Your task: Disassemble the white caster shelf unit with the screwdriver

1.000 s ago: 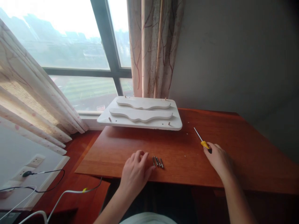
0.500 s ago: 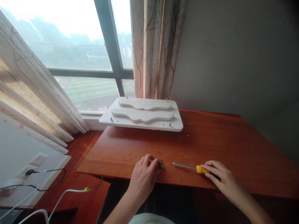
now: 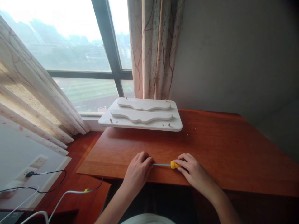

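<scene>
My right hand [image 3: 190,168] is closed around the yellow handle of a screwdriver [image 3: 161,164], held low over the table near its front edge. The metal shaft points left, and its tip reaches the fingers of my left hand [image 3: 138,168]. My left hand is curled with its fingertips down by the tabletop. The small screws appear to be under or within those fingers, mostly hidden. Farther back lies a white board [image 3: 106,120] with a wavy-edged white strip [image 3: 141,115] and a second wavy strip [image 3: 144,104] on top. Short wooden dowels [image 3: 169,124] stick up near its corners.
The brown wooden table [image 3: 221,149] carries a few small white crumbs right of the board. A window [image 3: 81,53] and curtains [image 3: 156,46] stand behind. At the lower left, cables [image 3: 67,194] run from a wall socket [image 3: 29,172] past a lower wooden surface.
My right hand has brought the screwdriver left, so its tip meets my left hand. My left hand has shifted slightly left, and the screws beside it no longer show on the table.
</scene>
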Motion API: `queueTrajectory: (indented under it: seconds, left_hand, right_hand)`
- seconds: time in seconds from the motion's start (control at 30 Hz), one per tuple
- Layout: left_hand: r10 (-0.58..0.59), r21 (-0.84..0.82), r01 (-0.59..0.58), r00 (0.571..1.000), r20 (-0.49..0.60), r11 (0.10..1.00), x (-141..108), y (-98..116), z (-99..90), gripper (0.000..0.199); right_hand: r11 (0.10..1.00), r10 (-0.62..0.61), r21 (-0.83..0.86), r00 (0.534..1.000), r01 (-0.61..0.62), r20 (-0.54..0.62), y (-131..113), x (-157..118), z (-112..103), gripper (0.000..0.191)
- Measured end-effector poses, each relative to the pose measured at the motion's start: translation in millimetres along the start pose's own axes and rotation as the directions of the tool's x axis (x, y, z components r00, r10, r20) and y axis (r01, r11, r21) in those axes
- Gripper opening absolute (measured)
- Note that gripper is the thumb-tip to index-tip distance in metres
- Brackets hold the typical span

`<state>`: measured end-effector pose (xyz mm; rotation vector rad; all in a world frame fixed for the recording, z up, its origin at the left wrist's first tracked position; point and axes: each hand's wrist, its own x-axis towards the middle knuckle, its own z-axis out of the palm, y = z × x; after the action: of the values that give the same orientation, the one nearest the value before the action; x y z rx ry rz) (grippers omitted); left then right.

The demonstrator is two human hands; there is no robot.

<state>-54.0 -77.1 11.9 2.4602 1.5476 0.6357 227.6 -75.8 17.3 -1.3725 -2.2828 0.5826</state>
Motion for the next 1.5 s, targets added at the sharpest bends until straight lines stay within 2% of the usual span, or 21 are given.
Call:
queueTrajectory:
  seconds: [0.3,0.53,1.0,1.23,1.5]
  left_hand:
    - [0.01,0.001,-0.01,0.985,-0.17,1.0,-3,-53,-12.5,0.019]
    - [-0.014,0.05,0.025,0.977,-0.214,0.998,5,-87,-20.4,0.019]
    - [-0.003,0.081,0.019,0.982,-0.191,0.997,8,-109,-31.6,0.025]
    - [-0.032,0.082,0.046,0.986,-0.165,0.996,10,-118,-44.1,0.027]
    - [-0.048,0.115,0.069,0.983,-0.175,0.991,16,-147,-52.1,0.03]
  right_hand:
    - [0.999,0.015,-0.033,0.998,-0.017,-0.062,-26,39,22,0.027]
    - [0.998,-0.01,-0.061,0.998,0.006,-0.061,-43,70,32,0.025]
    - [0.994,-0.025,-0.108,0.999,0.022,-0.021,-54,90,36,0.022]
    - [0.985,-0.032,-0.167,0.999,0.035,0.019,-61,108,41,0.022]
    - [0.975,-0.028,-0.218,0.998,0.04,0.054,-76,135,48,0.021]
